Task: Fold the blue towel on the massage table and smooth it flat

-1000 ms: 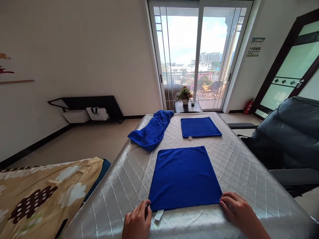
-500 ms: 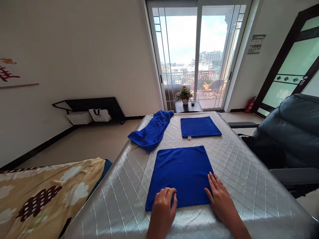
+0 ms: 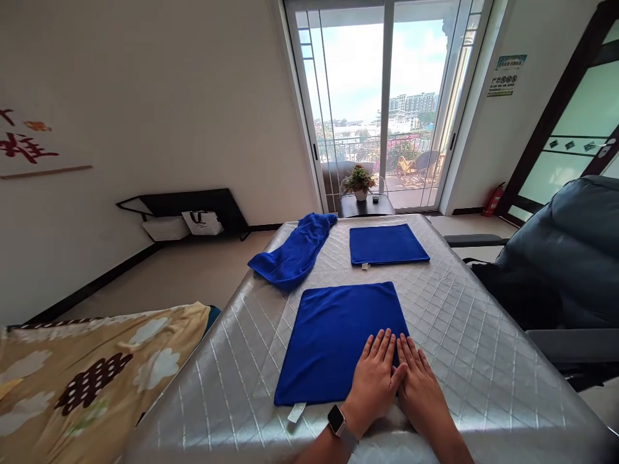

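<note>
Blue towel (image 3: 333, 348) lies flat, squared, under both open, palm-down hands (image 3: 373, 380) (image 3: 423, 386).

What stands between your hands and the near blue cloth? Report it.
Nothing visible does: the left hand lies flat on the near blue cloth, and the right hand lies against its right edge, touching it.

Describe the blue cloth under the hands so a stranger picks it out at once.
From the glass balcony door, follow the silver quilted cover toward the viewer. Of three blue cloths, take the flat square cloth nearest, under the left hand and right hand. A white tag sticks out at its near edge; the other square lies farther off, the third cloth crumpled.
</note>
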A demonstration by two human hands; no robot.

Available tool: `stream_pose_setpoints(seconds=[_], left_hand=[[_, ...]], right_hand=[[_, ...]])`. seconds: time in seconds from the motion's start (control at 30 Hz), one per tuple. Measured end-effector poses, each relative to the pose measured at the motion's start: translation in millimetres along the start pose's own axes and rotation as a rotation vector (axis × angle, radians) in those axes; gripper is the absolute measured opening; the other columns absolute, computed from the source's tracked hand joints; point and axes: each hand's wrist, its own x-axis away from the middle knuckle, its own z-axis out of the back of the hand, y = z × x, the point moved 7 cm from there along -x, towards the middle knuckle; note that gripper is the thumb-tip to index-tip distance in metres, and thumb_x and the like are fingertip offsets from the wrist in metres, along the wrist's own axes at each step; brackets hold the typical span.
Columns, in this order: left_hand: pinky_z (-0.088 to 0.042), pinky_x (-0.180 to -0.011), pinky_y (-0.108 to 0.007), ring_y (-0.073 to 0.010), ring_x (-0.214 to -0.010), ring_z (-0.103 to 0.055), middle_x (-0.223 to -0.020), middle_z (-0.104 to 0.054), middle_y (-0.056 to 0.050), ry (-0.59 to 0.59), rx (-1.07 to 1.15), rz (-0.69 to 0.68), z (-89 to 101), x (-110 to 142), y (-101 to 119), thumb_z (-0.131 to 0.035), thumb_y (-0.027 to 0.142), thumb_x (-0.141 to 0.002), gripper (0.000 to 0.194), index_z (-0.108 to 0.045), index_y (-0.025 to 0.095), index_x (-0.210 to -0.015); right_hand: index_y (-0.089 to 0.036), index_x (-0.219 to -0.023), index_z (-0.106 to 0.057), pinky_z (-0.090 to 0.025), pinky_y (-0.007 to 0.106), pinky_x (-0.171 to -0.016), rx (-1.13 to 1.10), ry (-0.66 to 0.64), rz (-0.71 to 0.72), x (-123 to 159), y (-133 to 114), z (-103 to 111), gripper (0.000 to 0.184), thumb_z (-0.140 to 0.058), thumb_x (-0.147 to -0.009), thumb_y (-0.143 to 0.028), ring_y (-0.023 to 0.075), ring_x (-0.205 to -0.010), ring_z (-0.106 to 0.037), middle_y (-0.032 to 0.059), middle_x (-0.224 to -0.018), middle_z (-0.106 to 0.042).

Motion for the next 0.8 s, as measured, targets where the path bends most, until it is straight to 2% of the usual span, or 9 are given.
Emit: stream_pose_setpoints(seconds=[0.1, 0.23, 0.47, 0.63, 0.8], left_hand=[[-0.036, -0.123, -0.047, -0.0232, -0.154, -0.031, -0.165, -0.037, -0.009, -0.006, -0.008, 0.025, -2.1, 1, -1, -0.026, 0.045, -0.108, 0.061, -0.027, 0.016, -0.162], [-0.035, -0.124, -0.047, -0.0237, -0.154, -0.031, -0.165, -0.035, -0.009, -0.018, -0.015, 0.059, -3.1, 3, -3, -0.025, 0.047, -0.108, 0.062, -0.027, 0.016, -0.161], [-0.035, -0.125, -0.047, -0.0228, -0.156, -0.027, -0.168, -0.028, -0.007, -0.052, -0.041, 0.108, -8.1, 15, -16, -0.027, 0.050, -0.107, 0.065, -0.018, 0.017, -0.163], [-0.032, -0.126, -0.048, -0.0231, -0.156, -0.026, -0.169, -0.026, -0.007, -0.053, -0.063, 0.191, -12.3, 34, -41, -0.026, 0.052, -0.107, 0.067, -0.009, 0.021, -0.164], [-0.034, -0.124, -0.050, -0.0261, -0.155, -0.029, -0.168, -0.028, -0.009, -0.052, -0.115, 0.323, -14.4, 60, -76, -0.029, 0.060, -0.104, 0.074, -0.007, 0.022, -0.163]], right_hand=[[-0.013, -0.159, -0.035, -0.025, 0.048, -0.126, -0.015, 0.002, -0.012, -1, 0, 2, 0.058, -0.028, -0.103, -0.028, 0.0246, -0.157, -0.018, 0.0082, -0.167, -0.026], [-0.012, -0.159, -0.034, -0.025, 0.047, -0.126, -0.041, -0.057, -0.028, -3, -1, 5, 0.058, -0.026, -0.106, -0.034, 0.0242, -0.156, -0.020, 0.0078, -0.167, -0.024], [-0.009, -0.160, -0.028, -0.022, 0.046, -0.128, -0.078, -0.114, -0.077, -5, -2, 13, 0.062, -0.020, -0.107, -0.042, 0.0228, -0.156, -0.019, 0.0075, -0.168, -0.019], [-0.008, -0.160, -0.028, -0.022, 0.047, -0.127, -0.095, -0.135, -0.094, -7, -3, 15, 0.068, -0.024, -0.107, -0.050, 0.0240, -0.156, -0.020, 0.0087, -0.167, -0.019], [-0.009, -0.160, -0.028, -0.022, 0.046, -0.128, -0.081, -0.133, -0.097, -6, -4, 16, 0.067, -0.024, -0.106, -0.049, 0.0232, -0.157, -0.019, 0.0076, -0.168, -0.019]])
